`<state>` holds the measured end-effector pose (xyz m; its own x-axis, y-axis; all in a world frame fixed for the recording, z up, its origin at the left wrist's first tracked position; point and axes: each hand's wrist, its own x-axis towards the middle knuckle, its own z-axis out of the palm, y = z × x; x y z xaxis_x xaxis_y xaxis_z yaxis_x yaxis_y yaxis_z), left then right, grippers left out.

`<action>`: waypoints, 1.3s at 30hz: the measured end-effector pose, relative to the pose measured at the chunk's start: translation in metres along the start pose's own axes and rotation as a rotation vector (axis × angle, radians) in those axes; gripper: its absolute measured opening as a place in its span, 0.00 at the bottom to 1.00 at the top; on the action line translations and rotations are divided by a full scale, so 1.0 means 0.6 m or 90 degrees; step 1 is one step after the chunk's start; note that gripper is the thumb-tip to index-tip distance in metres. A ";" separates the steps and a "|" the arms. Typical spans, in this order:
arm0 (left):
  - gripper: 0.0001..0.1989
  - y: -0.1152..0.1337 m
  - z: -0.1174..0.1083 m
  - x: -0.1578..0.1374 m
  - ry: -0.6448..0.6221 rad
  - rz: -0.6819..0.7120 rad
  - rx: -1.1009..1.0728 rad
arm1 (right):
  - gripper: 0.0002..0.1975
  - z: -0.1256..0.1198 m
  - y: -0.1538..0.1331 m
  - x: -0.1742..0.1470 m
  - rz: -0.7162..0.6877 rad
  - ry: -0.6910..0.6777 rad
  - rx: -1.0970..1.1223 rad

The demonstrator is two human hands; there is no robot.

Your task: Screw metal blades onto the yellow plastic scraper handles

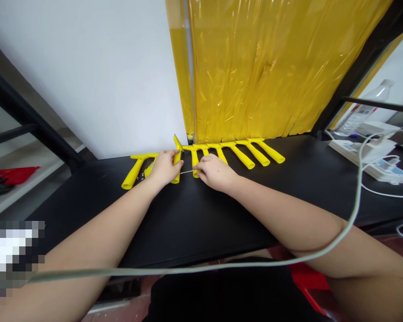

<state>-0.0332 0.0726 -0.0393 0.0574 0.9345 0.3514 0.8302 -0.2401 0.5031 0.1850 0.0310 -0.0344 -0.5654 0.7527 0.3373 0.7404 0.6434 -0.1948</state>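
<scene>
My left hand (164,169) is closed around a yellow T-shaped plastic handle (176,175) with a hollow round end, its crosspiece tilted upward. In my right hand (216,171), the fingers pinch a thin metal rod (187,171), which points left toward that handle. Whether the rod's tip touches the handle, I cannot tell. Behind my right fingers lies another yellow handle (194,157), partly covered. Several similar yellow handles (244,157) lie in a row to the right. One more yellow handle (131,175) rests left of my left hand, near small metal parts (142,175).
The black table (195,219) meets a white panel (114,80) and a yellow plastic sheet (272,67) at its back. Power strips (372,158) and a clear bottle (366,107) are at the right. A pale cable (221,266) crosses in front of my arms.
</scene>
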 end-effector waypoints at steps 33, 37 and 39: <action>0.26 0.012 -0.030 -0.043 -0.186 0.226 0.077 | 0.14 0.004 0.007 -0.008 -0.005 0.016 0.002; 0.33 0.006 -0.036 -0.059 -0.264 0.214 0.144 | 0.13 0.002 0.006 -0.010 -0.005 0.019 0.008; 0.32 0.005 -0.033 -0.060 -0.270 0.212 0.159 | 0.13 0.001 0.005 -0.010 -0.003 0.019 0.011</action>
<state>-0.0436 0.0330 -0.0351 0.5106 0.8555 0.0856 0.8323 -0.5168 0.2004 0.1905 0.0283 -0.0374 -0.5581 0.7449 0.3655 0.7306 0.6500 -0.2092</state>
